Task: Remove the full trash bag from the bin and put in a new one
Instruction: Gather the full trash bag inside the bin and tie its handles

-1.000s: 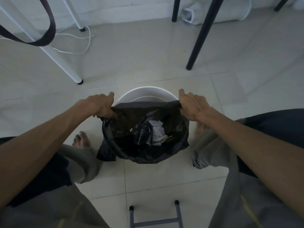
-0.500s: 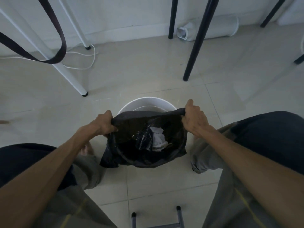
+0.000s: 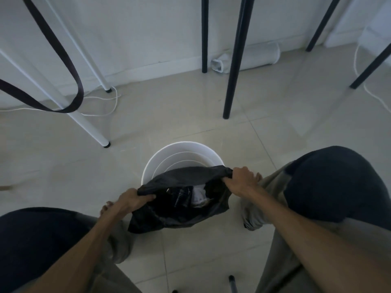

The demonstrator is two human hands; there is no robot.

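Since a moment ago, you are lifting the black trash bag [image 3: 179,210] farther out of the white bin [image 3: 148,168]. Your left hand [image 3: 132,199] and right hand [image 3: 241,179] are both clamped on its rim. Next, you probably need to carry it clear.

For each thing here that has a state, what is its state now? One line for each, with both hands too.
Trash bag: mouth held open, trash inside, partly over the bin.
Bin: upright on the floor, far part of the inside bare and white.
Left hand: closed on the bag's rim.
Right hand: closed on the bag's rim.
White cable: lying loose on the floor.
Strap: hanging in a loop.
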